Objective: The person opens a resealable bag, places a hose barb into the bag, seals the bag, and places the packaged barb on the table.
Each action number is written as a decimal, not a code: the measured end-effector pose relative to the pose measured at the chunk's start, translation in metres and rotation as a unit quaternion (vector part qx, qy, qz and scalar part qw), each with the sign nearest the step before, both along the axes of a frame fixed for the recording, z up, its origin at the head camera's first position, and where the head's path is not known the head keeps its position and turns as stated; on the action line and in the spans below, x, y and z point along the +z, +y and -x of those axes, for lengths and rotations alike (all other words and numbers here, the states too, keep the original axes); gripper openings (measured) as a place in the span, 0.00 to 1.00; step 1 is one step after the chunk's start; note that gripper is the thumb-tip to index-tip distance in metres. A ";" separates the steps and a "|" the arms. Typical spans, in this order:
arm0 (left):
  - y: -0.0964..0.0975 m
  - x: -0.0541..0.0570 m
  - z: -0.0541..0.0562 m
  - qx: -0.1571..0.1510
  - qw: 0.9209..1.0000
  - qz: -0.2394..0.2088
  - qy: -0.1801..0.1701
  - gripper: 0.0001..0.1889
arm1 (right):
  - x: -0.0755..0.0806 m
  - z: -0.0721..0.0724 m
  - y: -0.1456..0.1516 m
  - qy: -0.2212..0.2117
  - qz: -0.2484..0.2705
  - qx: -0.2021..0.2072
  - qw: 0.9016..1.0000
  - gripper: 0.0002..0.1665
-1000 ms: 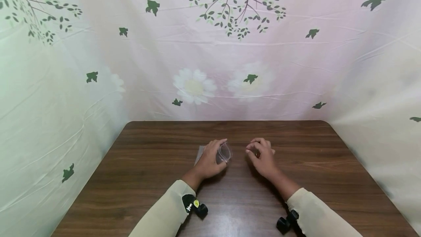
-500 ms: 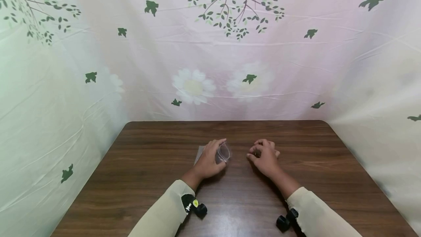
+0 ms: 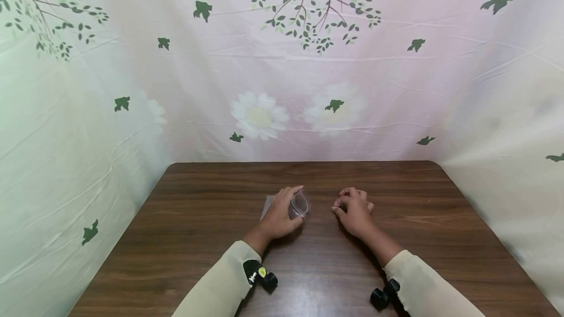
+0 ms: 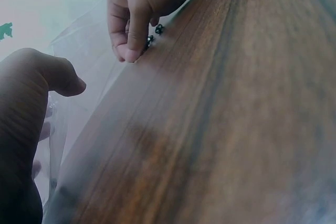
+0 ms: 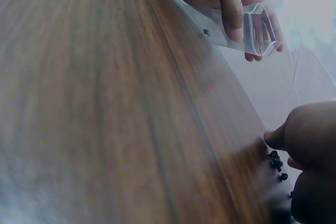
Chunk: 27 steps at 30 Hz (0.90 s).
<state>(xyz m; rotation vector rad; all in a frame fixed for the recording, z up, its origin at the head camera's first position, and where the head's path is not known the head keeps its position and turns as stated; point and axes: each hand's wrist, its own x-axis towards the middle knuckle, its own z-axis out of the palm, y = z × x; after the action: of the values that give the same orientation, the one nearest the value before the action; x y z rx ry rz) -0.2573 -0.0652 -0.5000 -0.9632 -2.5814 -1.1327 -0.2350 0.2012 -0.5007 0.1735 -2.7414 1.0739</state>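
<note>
My left hand holds a small clear zip bag between thumb and fingers. The bag's mouth gapes toward the right, with a red line along its seal. Inside lies a small black piece. Fingers bent, my right hand is low over the table on the other side, thumb and index fingertips close together at the wood in the left wrist view. Several small black screws lie right under and beside those fingers. Whether one is between the fingertips I cannot tell.
The dark wooden table spreads around both hands, with its rounded far edge against a printed cloth backdrop. Cloth also hangs along the left and right sides. Black wrist cameras are strapped at both cuffs.
My right hand has shifted slightly right and nearer to me, its fingers drawing together. The left hand and the bag have stayed in place.
</note>
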 end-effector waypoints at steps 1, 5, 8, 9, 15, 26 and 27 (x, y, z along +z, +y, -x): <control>0.000 0.000 0.000 0.000 1.000 0.001 0.000 0.43 | 0.000 0.001 -0.001 0.004 0.002 0.003 1.000 0.06; 0.000 0.000 0.000 0.000 1.000 0.004 -0.004 0.43 | -0.002 0.002 -0.006 0.038 0.024 0.013 0.999 0.04; 0.000 0.001 -0.001 0.004 1.000 0.006 -0.001 0.43 | -0.002 0.002 -0.013 0.077 0.044 0.023 0.996 0.03; 0.000 0.001 -0.001 0.006 1.000 0.006 -0.001 0.43 | -0.002 0.002 -0.016 0.091 0.048 0.027 0.994 0.03; 0.000 0.000 0.000 0.004 1.000 0.008 0.004 0.43 | -0.002 -0.002 -0.033 0.167 0.076 0.049 0.982 0.01; 0.000 -0.001 0.001 0.001 1.000 0.009 -0.006 0.42 | -0.002 0.000 -0.063 0.222 0.102 0.089 0.966 0.03; 0.000 -0.001 0.001 0.001 1.000 0.009 -0.008 0.42 | -0.002 0.000 -0.065 0.219 0.103 0.090 0.966 0.03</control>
<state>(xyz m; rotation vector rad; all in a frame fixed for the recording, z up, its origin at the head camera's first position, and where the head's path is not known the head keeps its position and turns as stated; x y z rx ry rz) -0.2584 -0.0652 -0.5008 -0.9587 -2.6092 -1.1233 -0.2350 0.1366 -0.5030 0.5655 -2.2385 1.1885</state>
